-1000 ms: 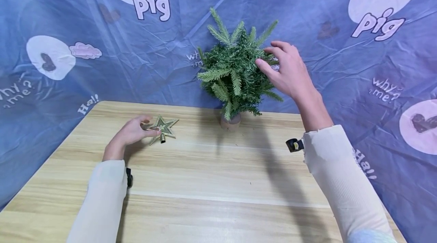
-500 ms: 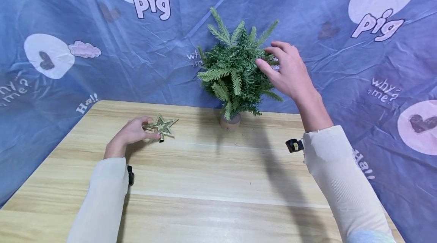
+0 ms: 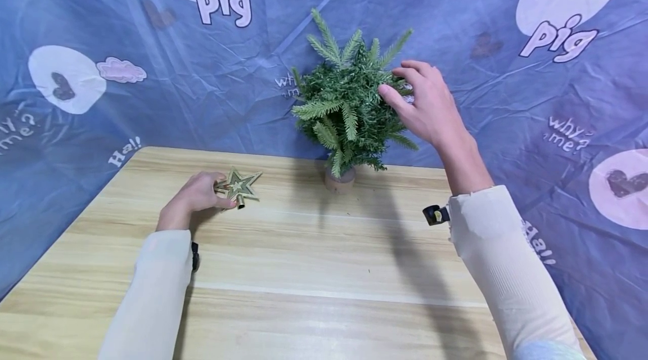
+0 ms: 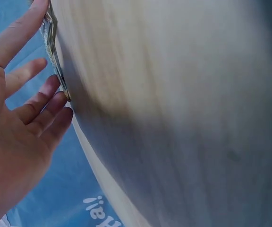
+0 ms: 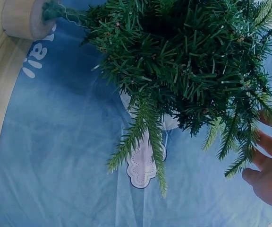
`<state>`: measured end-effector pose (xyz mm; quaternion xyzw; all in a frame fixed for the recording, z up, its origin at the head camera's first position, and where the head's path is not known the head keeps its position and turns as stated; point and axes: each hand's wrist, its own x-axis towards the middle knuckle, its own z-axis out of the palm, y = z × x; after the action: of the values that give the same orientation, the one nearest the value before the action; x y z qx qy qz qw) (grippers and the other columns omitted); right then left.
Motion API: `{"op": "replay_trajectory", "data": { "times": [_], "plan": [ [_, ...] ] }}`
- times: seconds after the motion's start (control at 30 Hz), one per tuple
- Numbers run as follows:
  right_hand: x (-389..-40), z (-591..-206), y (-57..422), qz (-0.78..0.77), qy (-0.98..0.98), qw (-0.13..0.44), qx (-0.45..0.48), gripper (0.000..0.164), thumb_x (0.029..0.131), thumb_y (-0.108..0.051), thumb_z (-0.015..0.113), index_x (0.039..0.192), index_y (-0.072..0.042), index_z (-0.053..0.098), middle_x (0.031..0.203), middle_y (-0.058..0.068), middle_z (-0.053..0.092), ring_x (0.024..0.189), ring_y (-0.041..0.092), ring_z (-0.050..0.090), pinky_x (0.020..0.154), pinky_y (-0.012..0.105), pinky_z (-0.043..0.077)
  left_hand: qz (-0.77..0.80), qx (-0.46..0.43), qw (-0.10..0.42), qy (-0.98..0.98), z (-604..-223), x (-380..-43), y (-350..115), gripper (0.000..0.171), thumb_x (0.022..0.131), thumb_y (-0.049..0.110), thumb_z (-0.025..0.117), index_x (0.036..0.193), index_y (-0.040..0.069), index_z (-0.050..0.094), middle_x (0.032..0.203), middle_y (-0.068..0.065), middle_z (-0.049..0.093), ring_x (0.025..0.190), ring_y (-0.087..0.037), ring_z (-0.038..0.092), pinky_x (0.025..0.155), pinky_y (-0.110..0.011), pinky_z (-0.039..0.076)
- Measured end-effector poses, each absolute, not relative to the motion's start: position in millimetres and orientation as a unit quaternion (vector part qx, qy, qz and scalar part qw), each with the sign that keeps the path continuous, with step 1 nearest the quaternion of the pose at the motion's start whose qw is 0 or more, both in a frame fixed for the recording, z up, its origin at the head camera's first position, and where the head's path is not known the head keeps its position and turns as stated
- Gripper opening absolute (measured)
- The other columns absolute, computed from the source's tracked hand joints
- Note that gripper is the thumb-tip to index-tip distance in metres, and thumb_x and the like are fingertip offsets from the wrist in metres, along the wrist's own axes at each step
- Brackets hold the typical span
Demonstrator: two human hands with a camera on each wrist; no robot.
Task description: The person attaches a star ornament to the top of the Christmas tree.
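A gold star tree topper (image 3: 241, 186) with a short tube socket lies on the wooden table at the left in the head view. My left hand (image 3: 200, 193) grips its left side, thumb by the socket and fingers at the far side; its left points are partly hidden. In the left wrist view the topper (image 4: 55, 59) appears edge-on against the fingers. A small artificial Christmas tree (image 3: 351, 101) stands upright at the back. Beside its upper right side is my right hand (image 3: 427, 102), fingers spread and loosely bent, fingertips among the outer branches in the right wrist view.
The tree's round wooden base (image 3: 340, 180) rests near the back edge of the table (image 3: 283, 270). A blue printed cloth (image 3: 217, 79) hangs close behind the table and along both sides. Each wrist wears a small black camera.
The left hand and the star topper shift slightly; the topper lies a bit flatter and its thumb-side point is more covered. The right hand and tree stay put.
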<state>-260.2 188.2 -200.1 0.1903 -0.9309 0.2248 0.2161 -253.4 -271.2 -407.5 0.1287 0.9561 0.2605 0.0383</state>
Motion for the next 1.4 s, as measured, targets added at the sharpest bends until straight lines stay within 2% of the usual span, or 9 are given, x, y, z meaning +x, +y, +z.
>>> {"op": "replay_trajectory", "data": {
  "times": [0.17, 0.3, 0.37, 0.43, 0.53, 0.63, 0.77, 1.13, 1.4],
  "plan": [
    [-260.7, -199.6, 188.0, 0.227, -0.929, 0.223, 0.190, 0.061, 0.104, -0.048, 0.048, 0.146, -0.004, 0.052, 0.158, 0.013, 0.038, 0.142, 0.036, 0.034, 0.114, 0.057, 0.030, 0.222, 0.126, 0.037, 0.966, -406.7, -255.5, -271.1, 0.060, 0.074, 0.041, 0.088, 0.109, -0.002, 0.067, 0.095, -0.015, 0.063, 0.091, -0.035, 0.056, 0.084, -0.052, 0.047],
    [-262.1, -199.5, 186.5, 0.228, -0.926, 0.232, 0.193, 0.057, 0.105, -0.043, 0.046, 0.144, -0.003, 0.055, 0.154, 0.015, 0.043, 0.143, 0.034, 0.033, 0.115, 0.055, 0.028, 0.247, 0.103, 0.049, 0.962, -407.5, -253.4, -273.8, 0.073, 0.075, 0.038, 0.087, 0.125, -0.008, 0.061, 0.110, -0.024, 0.058, 0.103, -0.039, 0.051, 0.094, -0.057, 0.044],
    [-262.8, -199.5, 186.0, 0.227, -0.926, 0.234, 0.192, 0.055, 0.106, -0.041, 0.046, 0.143, -0.003, 0.056, 0.152, 0.015, 0.045, 0.142, 0.035, 0.035, 0.115, 0.055, 0.029, 0.274, 0.094, 0.050, 0.956, -407.6, -252.8, -275.0, 0.072, 0.076, 0.033, 0.086, 0.128, -0.009, 0.059, 0.108, -0.026, 0.060, 0.103, -0.040, 0.054, 0.094, -0.057, 0.045],
    [-263.3, -199.5, 185.8, 0.225, -0.926, 0.236, 0.190, 0.053, 0.105, -0.040, 0.047, 0.141, -0.002, 0.058, 0.151, 0.016, 0.046, 0.139, 0.036, 0.037, 0.113, 0.055, 0.031, 0.295, 0.091, 0.035, 0.951, -407.3, -252.9, -275.5, 0.068, 0.076, 0.031, 0.086, 0.126, -0.007, 0.060, 0.103, -0.022, 0.063, 0.097, -0.036, 0.056, 0.089, -0.053, 0.047],
    [-263.8, -199.5, 186.0, 0.223, -0.926, 0.240, 0.188, 0.052, 0.105, -0.040, 0.049, 0.137, -0.001, 0.061, 0.147, 0.016, 0.049, 0.134, 0.037, 0.041, 0.108, 0.056, 0.035, 0.305, 0.096, 0.001, 0.948, -407.2, -255.1, -275.1, 0.056, 0.076, 0.032, 0.087, 0.116, -0.001, 0.067, 0.088, -0.013, 0.067, 0.083, -0.029, 0.058, 0.077, -0.044, 0.047],
    [-264.1, -199.4, 186.3, 0.224, -0.925, 0.243, 0.189, 0.052, 0.104, -0.040, 0.050, 0.134, 0.001, 0.063, 0.144, 0.016, 0.051, 0.131, 0.037, 0.043, 0.106, 0.056, 0.036, 0.305, 0.090, -0.012, 0.948, -406.2, -255.2, -274.3, 0.067, 0.077, 0.035, 0.086, 0.127, -0.004, 0.063, 0.113, -0.021, 0.065, 0.104, -0.038, 0.056, 0.092, -0.052, 0.046],
    [-265.7, -200.6, 187.6, 0.229, -0.922, 0.248, 0.190, 0.051, 0.105, -0.039, 0.049, 0.129, 0.003, 0.066, 0.140, 0.017, 0.054, 0.129, 0.038, 0.045, 0.105, 0.056, 0.036, 0.305, 0.078, -0.011, 0.949, -402.8, -252.5, -272.6, 0.085, 0.080, 0.038, 0.083, 0.143, -0.008, 0.049, 0.146, -0.032, 0.043, 0.135, -0.050, 0.034, 0.112, -0.065, 0.025],
    [-266.3, -202.4, 189.0, 0.234, -0.920, 0.255, 0.185, 0.050, 0.103, -0.038, 0.054, 0.126, 0.005, 0.067, 0.137, 0.018, 0.058, 0.128, 0.039, 0.048, 0.108, 0.056, 0.035, 0.299, 0.078, -0.052, 0.950, -394.9, -249.5, -269.9, 0.083, 0.084, 0.040, 0.077, 0.145, -0.006, 0.047, 0.140, -0.026, 0.045, 0.127, -0.044, 0.039, 0.106, -0.063, 0.034],
    [-267.3, -205.5, 191.4, 0.244, -0.918, 0.261, 0.174, 0.051, 0.102, -0.039, 0.055, 0.126, 0.004, 0.068, 0.136, 0.017, 0.059, 0.129, 0.038, 0.048, 0.109, 0.055, 0.034, 0.299, 0.085, -0.094, 0.946, -387.4, -249.2, -266.9, 0.081, 0.086, 0.045, 0.076, 0.143, -0.006, 0.049, 0.137, -0.028, 0.045, 0.128, -0.045, 0.037, 0.105, -0.065, 0.033]
  ]
}}
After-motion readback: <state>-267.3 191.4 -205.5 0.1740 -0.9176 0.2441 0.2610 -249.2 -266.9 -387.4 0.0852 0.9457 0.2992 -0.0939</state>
